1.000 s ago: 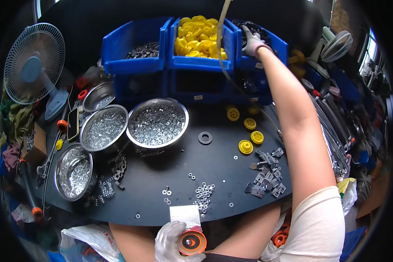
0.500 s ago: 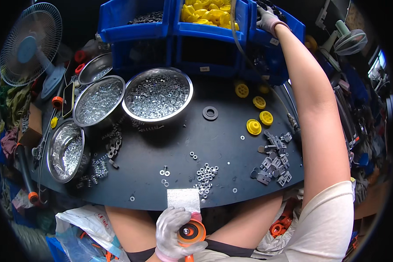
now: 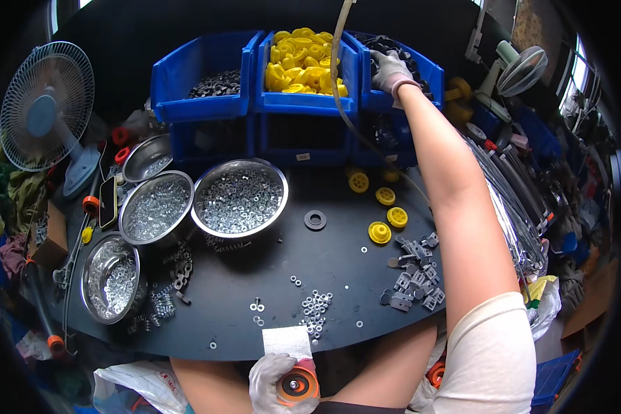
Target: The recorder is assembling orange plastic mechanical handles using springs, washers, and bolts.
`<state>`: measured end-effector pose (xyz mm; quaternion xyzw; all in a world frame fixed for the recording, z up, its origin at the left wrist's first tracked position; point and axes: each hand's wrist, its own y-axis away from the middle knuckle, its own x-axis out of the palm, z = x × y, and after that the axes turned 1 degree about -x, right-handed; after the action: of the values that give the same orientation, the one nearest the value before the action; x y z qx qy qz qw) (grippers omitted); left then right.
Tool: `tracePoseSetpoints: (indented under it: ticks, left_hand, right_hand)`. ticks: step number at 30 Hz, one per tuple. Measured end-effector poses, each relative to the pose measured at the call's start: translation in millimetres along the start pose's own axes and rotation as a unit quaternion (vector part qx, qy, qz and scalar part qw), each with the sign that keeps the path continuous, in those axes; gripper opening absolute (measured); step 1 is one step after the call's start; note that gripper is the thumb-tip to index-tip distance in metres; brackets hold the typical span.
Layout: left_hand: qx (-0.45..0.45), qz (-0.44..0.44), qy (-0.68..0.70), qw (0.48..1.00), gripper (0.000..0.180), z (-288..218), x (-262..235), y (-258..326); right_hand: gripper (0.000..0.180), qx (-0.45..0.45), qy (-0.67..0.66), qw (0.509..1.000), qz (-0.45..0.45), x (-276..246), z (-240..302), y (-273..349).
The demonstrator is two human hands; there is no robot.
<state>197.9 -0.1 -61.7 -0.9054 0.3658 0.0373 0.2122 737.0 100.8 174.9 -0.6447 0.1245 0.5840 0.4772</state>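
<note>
My left hand (image 3: 269, 383), in a pale glove, is closed around a round orange part (image 3: 309, 386) with a dark disc and a bolt tip at its centre. It is at the table's front edge, just below a whitish block (image 3: 287, 341). My right arm stretches far forward. My gloved right hand (image 3: 392, 70) is in the right blue bin (image 3: 429, 74), among black parts (image 3: 415, 67); its fingertips are partly hidden there, so I cannot tell whether they grip anything.
Yellow parts (image 3: 300, 62) fill the middle bin; small dark pieces (image 3: 217, 84) are in the left one. Metal bowls of nuts (image 3: 241, 200) and springs (image 3: 157, 207) stand left. Loose nuts (image 3: 316, 307), metal clips (image 3: 414, 276), yellow wheels (image 3: 379, 232) and a grey ring (image 3: 315, 220) lie on the table (image 3: 255, 276). A hose (image 3: 334, 69) hangs before the bins.
The view has tilted upward, showing more of the bins. My right hand stays in the right bin, deeper among the black parts. My left hand still holds the orange part.
</note>
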Motion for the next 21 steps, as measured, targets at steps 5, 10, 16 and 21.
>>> tracePoseSetpoints:
  ticks: [5, 10, 16, 21]
  left_hand:
    - [0.000, 0.003, -0.040, 0.999, 0.075, 2.0, -0.9, -1.8]
    - [-0.037, 0.004, 0.043, 0.998, 0.082, 20.8, 4.4, 9.2]
    - [0.015, -0.052, 0.023, 0.998, 0.063, 11.5, 11.9, -11.7]
    - [-0.009, -0.067, -0.016, 0.998, 0.061, 3.8, 2.1, -7.4]
  right_hand:
    - [0.068, -0.021, 0.019, 1.000, 0.014, 2.9, 0.3, -6.6]
    - [0.046, -0.043, 0.001, 0.996, -0.075, 22.6, -13.9, -15.7]
    - [0.025, -0.156, -0.317, 0.884, -0.305, 5.1, -101.2, -79.8]
    - [0.022, -0.219, -0.566, 0.786, -0.118, -37.8, 6.8, 65.5]
